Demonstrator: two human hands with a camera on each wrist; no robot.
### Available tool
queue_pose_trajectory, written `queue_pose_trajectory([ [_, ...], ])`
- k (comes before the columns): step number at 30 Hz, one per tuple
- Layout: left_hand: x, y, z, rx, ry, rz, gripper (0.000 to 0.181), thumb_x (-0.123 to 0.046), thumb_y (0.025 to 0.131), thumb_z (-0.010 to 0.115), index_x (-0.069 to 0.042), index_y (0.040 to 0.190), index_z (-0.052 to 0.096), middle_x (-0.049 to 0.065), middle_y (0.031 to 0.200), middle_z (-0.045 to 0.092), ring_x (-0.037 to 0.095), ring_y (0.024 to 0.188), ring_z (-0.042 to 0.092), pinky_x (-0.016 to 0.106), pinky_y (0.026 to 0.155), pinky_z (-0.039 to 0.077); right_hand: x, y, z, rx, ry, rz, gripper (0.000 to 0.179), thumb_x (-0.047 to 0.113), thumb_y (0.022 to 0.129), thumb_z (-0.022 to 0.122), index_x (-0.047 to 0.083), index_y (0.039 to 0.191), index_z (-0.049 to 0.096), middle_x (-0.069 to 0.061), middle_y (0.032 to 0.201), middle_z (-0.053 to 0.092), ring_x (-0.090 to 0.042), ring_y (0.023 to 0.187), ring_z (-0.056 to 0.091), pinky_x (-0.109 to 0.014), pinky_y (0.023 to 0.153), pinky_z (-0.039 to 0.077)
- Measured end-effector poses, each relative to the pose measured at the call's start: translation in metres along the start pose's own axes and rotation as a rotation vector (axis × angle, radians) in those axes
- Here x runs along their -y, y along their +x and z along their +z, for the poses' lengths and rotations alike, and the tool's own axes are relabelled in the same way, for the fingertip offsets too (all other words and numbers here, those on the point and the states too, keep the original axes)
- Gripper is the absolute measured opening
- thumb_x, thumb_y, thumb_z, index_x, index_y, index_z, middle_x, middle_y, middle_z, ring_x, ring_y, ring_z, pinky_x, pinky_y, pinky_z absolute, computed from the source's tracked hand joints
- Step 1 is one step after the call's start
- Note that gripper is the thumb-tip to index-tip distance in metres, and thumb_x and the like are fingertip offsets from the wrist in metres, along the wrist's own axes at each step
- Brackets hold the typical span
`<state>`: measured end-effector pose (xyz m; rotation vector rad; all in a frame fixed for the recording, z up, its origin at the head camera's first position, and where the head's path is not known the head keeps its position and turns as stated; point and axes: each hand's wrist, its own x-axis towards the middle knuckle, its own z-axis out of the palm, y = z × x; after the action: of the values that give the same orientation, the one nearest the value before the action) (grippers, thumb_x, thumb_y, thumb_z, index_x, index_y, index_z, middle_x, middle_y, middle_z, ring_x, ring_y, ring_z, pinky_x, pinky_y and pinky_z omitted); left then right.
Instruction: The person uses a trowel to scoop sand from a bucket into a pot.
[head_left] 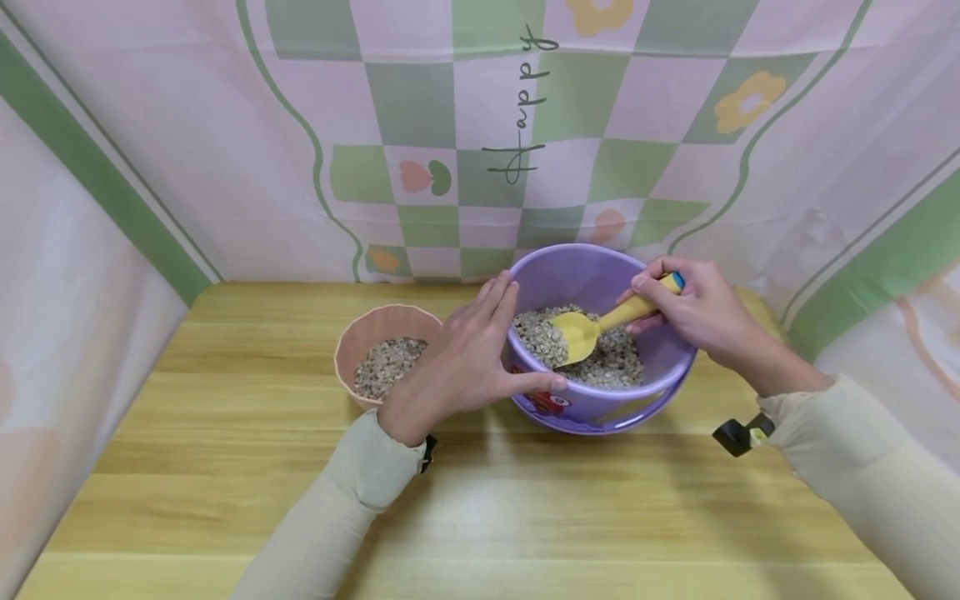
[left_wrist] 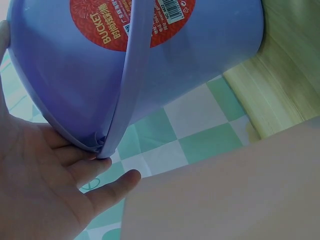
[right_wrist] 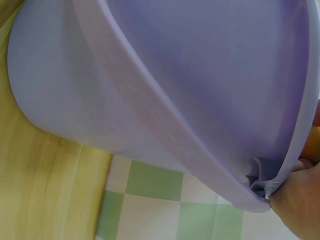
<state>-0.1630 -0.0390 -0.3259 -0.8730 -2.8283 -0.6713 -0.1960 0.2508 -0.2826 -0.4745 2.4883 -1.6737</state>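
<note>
A purple bucket with small, mixed gravel-like grains inside stands near the back of the table. My right hand grips the handle of a yellow toy shovel over the bucket's right rim. The shovel's blade lies down among the grains, carrying some at its tip. At the left rim, my left hand rests with fingers extended along the outside and the thumb reaching over the near edge. In the left wrist view its fingers are spread beside the hinge of the bucket's lowered handle.
Left of the bucket, partly behind my left hand, is a pink faceted bowl holding similar grains. The wooden table meets a checked cloth backdrop just behind the bucket. More cloth hangs on both sides.
</note>
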Motion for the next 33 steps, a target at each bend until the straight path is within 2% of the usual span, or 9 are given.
queue_pose_trajectory([
  [9, 0.0, 0.0, -0.0002, 0.0, -0.003, 0.002, 0.125, -0.089, 0.075, 0.048, -0.003, 0.159, 0.016, 0.011, 0.167, 0.005, 0.026, 0.151, 0.014, 0.043, 0.119, 0.024, 0.0, -0.0005, -0.0007, 0.007, 0.084, 0.022, 0.029, 0.013, 0.102, 0.057, -0.016, 0.1, 0.053, -0.011, 0.091, 0.076, -0.025, 0.066, 0.073, -0.036, 0.063, 0.058],
  [17, 0.0002, -0.0001, -0.0004, 0.006, 0.005, 0.001, 0.126, -0.091, 0.075, 0.047, -0.002, 0.159, 0.014, 0.011, 0.166, 0.003, 0.026, 0.151, 0.013, 0.041, 0.119, 0.022, 0.0005, -0.0005, -0.0018, 0.019, 0.102, 0.033, 0.03, 0.014, 0.102, 0.057, -0.016, 0.101, 0.052, -0.013, 0.093, 0.075, -0.027, 0.067, 0.073, -0.038, 0.064, 0.058],
  [23, 0.0004, -0.0004, -0.0003, 0.004, 0.0, 0.0, 0.125, -0.09, 0.075, 0.047, -0.003, 0.159, 0.015, 0.011, 0.166, 0.004, 0.027, 0.151, 0.014, 0.043, 0.119, 0.023, 0.0033, -0.002, -0.0015, -0.011, 0.044, 0.059, 0.031, 0.018, 0.104, 0.054, -0.013, 0.101, 0.055, -0.015, 0.094, 0.075, -0.029, 0.068, 0.073, -0.041, 0.066, 0.058],
  [33, -0.0003, -0.0009, -0.0005, 0.004, 0.009, 0.001, 0.126, -0.091, 0.075, 0.045, -0.002, 0.159, 0.014, 0.011, 0.166, 0.003, 0.027, 0.152, 0.013, 0.041, 0.119, 0.022, 0.0035, -0.0027, -0.0019, -0.009, 0.104, 0.064, 0.033, 0.02, 0.102, 0.057, -0.013, 0.1, 0.054, -0.018, 0.094, 0.074, -0.03, 0.067, 0.073, -0.039, 0.066, 0.058],
])
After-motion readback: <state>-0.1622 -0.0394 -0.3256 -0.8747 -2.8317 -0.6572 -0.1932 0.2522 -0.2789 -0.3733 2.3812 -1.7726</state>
